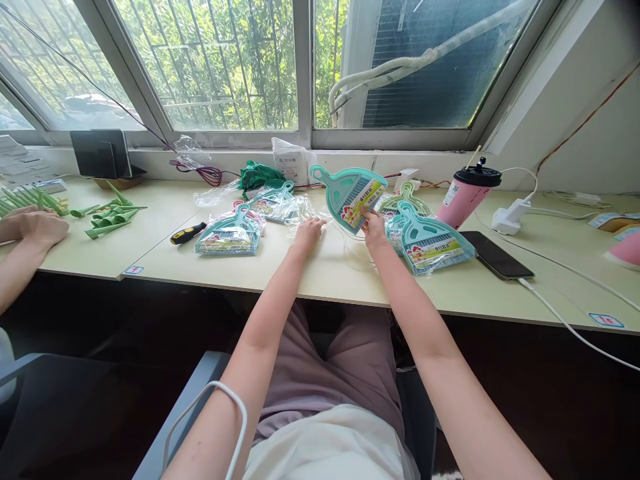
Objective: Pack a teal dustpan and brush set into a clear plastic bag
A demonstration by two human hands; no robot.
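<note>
Right hand (374, 231) pinching teal dustpan (342, 191); left hand (307, 236) loosely curled

One head-worn view looks forward and steeply down over the desk (340, 283) from the seated person's side, with the window (225, 73) facing it beyond the far edge. The lap (325, 360) lies close below the lens, under the desk's near edge, which crosses the picture and dips toward the right. The hands (309, 233) sit farther off, near mid-frame. The view is wide: the desk runs out of it at left and right.
</note>
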